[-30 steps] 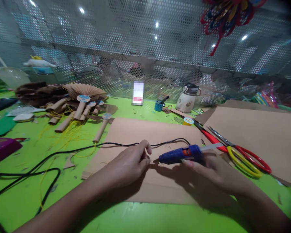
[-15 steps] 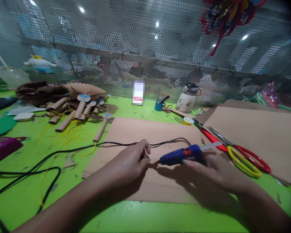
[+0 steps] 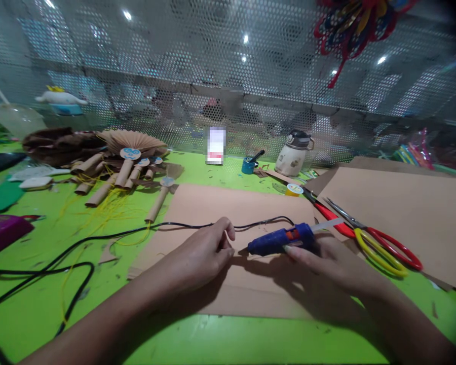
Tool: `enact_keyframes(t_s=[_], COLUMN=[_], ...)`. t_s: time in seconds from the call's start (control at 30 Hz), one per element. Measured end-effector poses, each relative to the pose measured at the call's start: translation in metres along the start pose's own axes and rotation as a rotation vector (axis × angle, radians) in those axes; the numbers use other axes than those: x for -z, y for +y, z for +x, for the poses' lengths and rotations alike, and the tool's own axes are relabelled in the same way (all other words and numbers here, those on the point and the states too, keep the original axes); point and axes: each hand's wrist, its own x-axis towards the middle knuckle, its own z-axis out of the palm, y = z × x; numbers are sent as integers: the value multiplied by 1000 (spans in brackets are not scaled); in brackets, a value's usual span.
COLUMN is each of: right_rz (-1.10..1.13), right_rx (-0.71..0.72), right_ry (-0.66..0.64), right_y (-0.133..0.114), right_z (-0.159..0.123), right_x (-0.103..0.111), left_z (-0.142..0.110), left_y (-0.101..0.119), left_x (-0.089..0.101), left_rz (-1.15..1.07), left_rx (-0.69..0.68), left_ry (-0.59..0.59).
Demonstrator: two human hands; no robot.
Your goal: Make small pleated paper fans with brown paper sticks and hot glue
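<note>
My right hand [image 3: 330,261] is wrapped round a blue glue gun [image 3: 277,242], with a clear glue stick [image 3: 329,224] poking out of its back end. The gun's nozzle points left, close to the fingertips of my left hand [image 3: 209,251]. Those fingers are curled in a pinch, and whatever they hold is too small or hidden to name. Both hands are above brown kraft paper [image 3: 197,203] lying in front of me. A black cord [image 3: 129,232] runs across the paper's upper part from the left.
Paper-handled fans [image 3: 127,165] with yellow strings lie at the left, near a purple device [image 3: 7,230]. Scissors [image 3: 380,248] with red and yellow handles rest at the right beside more brown paper [image 3: 399,213]. A bottle [image 3: 292,154], a blue pot [image 3: 248,165] and a phone [image 3: 215,147] stand behind.
The glue gun in my right hand has shifted slightly left and up, its nozzle nearer my left fingertips. My left hand keeps its pinch almost in place.
</note>
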Motion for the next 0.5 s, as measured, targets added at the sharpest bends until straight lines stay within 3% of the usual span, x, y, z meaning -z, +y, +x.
enact_keyframes(t_s=[0.23, 0.5], right_rz=[14, 109], right_rx=[-81, -26], right_ry=[23, -37], right_y=[15, 14], right_z=[5, 1], right_x=[2, 5], left_z=[1, 4], left_y=[-8, -10], left_x=[-6, -6], left_rz=[-47, -39], left_rx=[-12, -14], left_ry=[48, 53])
